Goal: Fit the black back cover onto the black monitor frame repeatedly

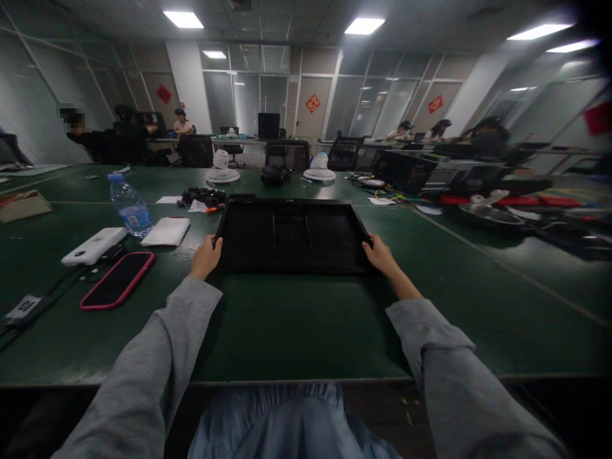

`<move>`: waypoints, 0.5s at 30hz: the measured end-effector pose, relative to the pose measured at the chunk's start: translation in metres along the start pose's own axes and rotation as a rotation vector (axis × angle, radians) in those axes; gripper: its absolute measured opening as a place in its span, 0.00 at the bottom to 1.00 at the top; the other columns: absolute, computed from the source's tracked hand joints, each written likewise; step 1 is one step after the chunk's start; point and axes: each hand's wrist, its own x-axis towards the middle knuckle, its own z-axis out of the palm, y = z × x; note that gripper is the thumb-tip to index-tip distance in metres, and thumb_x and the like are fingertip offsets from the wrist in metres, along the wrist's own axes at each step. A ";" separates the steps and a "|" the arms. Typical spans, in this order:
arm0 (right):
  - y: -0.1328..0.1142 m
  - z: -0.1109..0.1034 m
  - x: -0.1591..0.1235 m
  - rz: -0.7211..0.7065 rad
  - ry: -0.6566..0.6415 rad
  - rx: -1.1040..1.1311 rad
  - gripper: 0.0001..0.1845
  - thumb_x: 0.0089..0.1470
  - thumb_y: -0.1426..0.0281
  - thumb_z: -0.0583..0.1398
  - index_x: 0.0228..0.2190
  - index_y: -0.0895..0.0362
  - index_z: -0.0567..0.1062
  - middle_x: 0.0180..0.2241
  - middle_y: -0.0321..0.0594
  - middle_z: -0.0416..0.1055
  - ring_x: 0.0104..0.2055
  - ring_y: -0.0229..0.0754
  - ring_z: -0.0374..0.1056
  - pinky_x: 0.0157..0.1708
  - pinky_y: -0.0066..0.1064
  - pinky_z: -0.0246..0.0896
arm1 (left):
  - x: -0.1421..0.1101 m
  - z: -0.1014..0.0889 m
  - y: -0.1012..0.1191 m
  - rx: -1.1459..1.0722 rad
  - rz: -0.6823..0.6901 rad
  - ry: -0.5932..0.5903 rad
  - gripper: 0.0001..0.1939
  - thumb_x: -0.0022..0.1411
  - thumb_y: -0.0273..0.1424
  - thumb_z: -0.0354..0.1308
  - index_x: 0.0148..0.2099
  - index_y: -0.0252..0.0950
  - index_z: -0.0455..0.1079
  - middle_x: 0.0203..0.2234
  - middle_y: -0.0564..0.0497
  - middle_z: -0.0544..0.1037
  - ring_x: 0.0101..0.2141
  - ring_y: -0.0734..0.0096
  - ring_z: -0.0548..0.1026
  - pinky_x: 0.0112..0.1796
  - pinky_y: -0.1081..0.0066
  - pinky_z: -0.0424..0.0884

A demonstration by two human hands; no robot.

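A wide black rectangular panel with a raised rim (248,236) is on the green table in front of me. Two thin bars show on its dark face, and I cannot tell what kind of thing it is. My left hand (206,257) grips its left edge, thumb on top. At the opposite edge, my right hand (378,254) is closed on the rim in the same way. Fingertips of both hands are partly hidden beneath the edges.
Left on the green table (296,325) lie a pink-rimmed phone (117,280), a white power bank (94,247), tissues (166,232) and a tilted water bottle (130,207). Two white fans (222,172) stand behind. A metal pan (492,217) and cables are at right. Several people sit farther back.
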 end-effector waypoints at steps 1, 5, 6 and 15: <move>0.000 0.000 0.000 0.025 -0.001 0.007 0.26 0.58 0.65 0.56 0.56 0.59 0.71 0.44 0.54 0.79 0.50 0.58 0.75 0.54 0.51 0.69 | 0.000 0.000 0.000 0.000 0.002 0.003 0.24 0.75 0.42 0.44 0.64 0.35 0.66 0.52 0.36 0.80 0.53 0.49 0.78 0.51 0.58 0.71; -0.002 0.000 -0.001 0.094 -0.027 0.026 0.26 0.58 0.66 0.56 0.57 0.61 0.70 0.47 0.55 0.79 0.53 0.58 0.74 0.56 0.51 0.66 | 0.000 0.001 0.000 0.001 0.003 0.007 0.24 0.75 0.42 0.45 0.64 0.34 0.66 0.51 0.35 0.81 0.53 0.48 0.79 0.50 0.58 0.71; -0.003 0.000 -0.001 0.100 -0.031 0.023 0.26 0.59 0.66 0.56 0.57 0.61 0.70 0.48 0.55 0.78 0.53 0.58 0.74 0.57 0.51 0.66 | 0.000 0.001 0.000 0.000 0.004 0.009 0.24 0.75 0.42 0.44 0.64 0.34 0.66 0.51 0.35 0.81 0.53 0.48 0.79 0.50 0.58 0.71; -0.011 -0.005 -0.003 0.122 -0.059 0.002 0.27 0.59 0.67 0.55 0.58 0.63 0.70 0.48 0.57 0.78 0.54 0.58 0.74 0.56 0.50 0.66 | 0.000 0.002 0.000 -0.044 0.007 0.076 0.24 0.75 0.41 0.43 0.63 0.34 0.67 0.50 0.36 0.80 0.52 0.50 0.78 0.51 0.57 0.71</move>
